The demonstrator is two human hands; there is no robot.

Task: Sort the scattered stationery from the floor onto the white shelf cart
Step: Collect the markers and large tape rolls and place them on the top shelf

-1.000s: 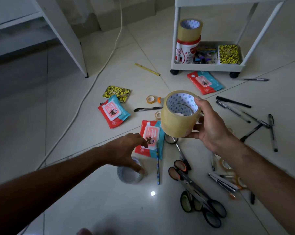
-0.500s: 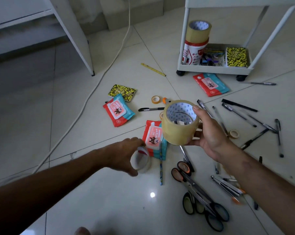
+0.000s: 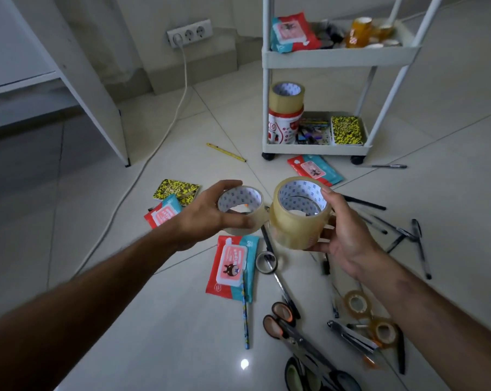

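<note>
My left hand [image 3: 207, 218] grips a thin clear tape roll [image 3: 240, 206] in the air, fingers curled round its rim. Beside it my right hand [image 3: 343, 235] holds a thick tan tape roll [image 3: 298, 214], thumb over its top edge. The two rolls almost touch above the floor. The white shelf cart [image 3: 337, 56] stands ahead to the right; its lower tray carries another tan tape roll [image 3: 286, 97] stacked on a red-and-white cup, pens and a yellow-black notebook [image 3: 346, 130]. Its middle tray holds a wipes pack [image 3: 290, 32] and orange rolls.
Scattered on the tiled floor: wipes packs [image 3: 233, 268], a yellow-black notebook [image 3: 176, 191], a blue pencil [image 3: 245, 314], scissors [image 3: 283, 325], small tape rolls [image 3: 355, 301], several black pens [image 3: 419, 244]. A white cable [image 3: 154, 153] runs from a wall socket. A white furniture leg [image 3: 97, 88] stands left.
My left hand picked the thin clear roll off the floor and raised it next to the tan roll. The view tilted up, showing more of the cart.
</note>
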